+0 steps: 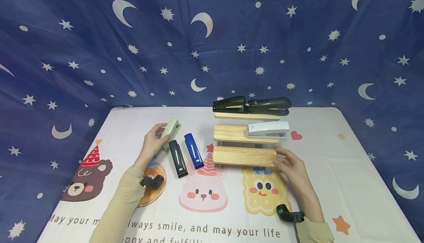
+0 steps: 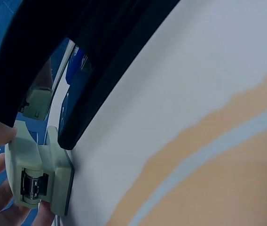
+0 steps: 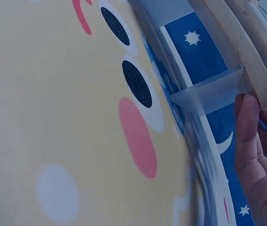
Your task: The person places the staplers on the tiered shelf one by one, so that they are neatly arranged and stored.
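My left hand (image 1: 153,141) grips a pale green stapler (image 1: 171,128) at the left of the table, thumb on one side and fingers on the other. In the left wrist view this stapler (image 2: 58,176) sits low against the table cloth. Just right of that hand lie a black stapler (image 1: 178,159) and a blue stapler (image 1: 194,151). My right hand (image 1: 294,167) pinches the right end of the lowest wooden step (image 1: 243,156) of a three-tier rack. The right wrist view shows thumb and fingers around that wooden board (image 3: 253,61).
On the rack's middle step (image 1: 230,132) rests a white stapler (image 1: 267,129), toward the right. Two black staplers, one left (image 1: 229,105) and one right (image 1: 269,105), occupy the top step. A blue star-patterned curtain (image 1: 212,44) hangs behind the printed table cloth (image 1: 351,176).
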Demonstrator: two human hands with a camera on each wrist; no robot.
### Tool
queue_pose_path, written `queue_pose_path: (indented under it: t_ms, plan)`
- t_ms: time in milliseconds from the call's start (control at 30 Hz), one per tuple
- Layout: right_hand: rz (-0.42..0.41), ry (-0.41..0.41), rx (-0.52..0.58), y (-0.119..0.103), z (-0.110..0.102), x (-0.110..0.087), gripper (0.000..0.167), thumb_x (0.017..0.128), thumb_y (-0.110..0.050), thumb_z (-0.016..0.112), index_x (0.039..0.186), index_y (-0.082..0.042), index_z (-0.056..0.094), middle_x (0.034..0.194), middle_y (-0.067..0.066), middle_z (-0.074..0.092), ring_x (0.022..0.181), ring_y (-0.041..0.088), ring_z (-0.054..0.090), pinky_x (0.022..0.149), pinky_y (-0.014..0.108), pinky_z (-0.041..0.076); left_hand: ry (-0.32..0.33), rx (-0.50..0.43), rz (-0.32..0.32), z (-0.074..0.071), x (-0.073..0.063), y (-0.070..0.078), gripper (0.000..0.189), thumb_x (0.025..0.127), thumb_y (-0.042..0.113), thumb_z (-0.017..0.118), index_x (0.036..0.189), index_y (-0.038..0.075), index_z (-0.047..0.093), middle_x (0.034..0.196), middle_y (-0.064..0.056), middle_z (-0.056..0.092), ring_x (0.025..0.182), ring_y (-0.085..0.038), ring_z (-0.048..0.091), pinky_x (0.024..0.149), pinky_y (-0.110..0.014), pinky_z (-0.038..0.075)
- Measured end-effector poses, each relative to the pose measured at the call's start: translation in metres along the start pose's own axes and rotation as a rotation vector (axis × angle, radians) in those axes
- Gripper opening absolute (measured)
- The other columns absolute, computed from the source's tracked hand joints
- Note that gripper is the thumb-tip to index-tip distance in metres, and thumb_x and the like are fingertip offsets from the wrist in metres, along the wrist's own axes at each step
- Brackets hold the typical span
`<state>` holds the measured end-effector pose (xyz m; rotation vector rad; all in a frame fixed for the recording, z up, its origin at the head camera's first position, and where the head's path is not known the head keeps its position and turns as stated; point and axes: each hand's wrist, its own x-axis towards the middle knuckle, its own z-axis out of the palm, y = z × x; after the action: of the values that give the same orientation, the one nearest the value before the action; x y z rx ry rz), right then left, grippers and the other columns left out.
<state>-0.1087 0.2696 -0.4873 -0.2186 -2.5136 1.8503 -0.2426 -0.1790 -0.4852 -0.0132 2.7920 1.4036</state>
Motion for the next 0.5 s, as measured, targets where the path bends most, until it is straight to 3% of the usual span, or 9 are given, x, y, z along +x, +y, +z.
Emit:
queue_pose_path:
  t_ms: [500]
  plan:
    - [0.002,0.0,-0.01,-0.0002,-0.0001,0.0002,0.052,0.091,-0.018,0.065,0.137,-0.004,0.048,0.098,0.009,0.068,0.086,-0.004,0.063,0.081,0.011,0.048,0.035,-0.016,-0.01,0.0023,0.0017,0.0016,0.055,0.085,0.012,0.067,0.137,0.009,0.049,0.128,-0.024,0.06,0.116,-0.04,0.059,0.094,-0.05,0.05]
